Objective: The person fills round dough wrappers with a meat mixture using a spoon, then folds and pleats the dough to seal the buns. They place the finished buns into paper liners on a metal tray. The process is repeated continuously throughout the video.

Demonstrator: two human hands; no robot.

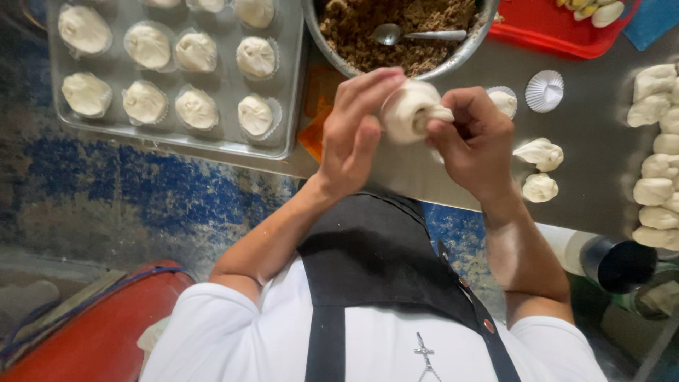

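Both my hands hold one white dough ball (409,107) above the front edge of a steel table (601,148). My left hand (353,138) cups its left side with the fingers spread over the top. My right hand (475,141) pinches the dough's twisted end on the right. Just behind the hands stands a metal bowl (327,58) of brown crumbly filling with a spoon (396,33) lying in it. My white shirt and black apron fill the bottom of the view.
A clear tray (226,138) of several dough buns in paper cups sits at the left. Two dough pieces (541,153), a filled cup (503,99) and an empty paper cup (544,90) lie to the right. A row of dough lumps (654,141) lines the right edge. A red tray (552,35) sits behind.
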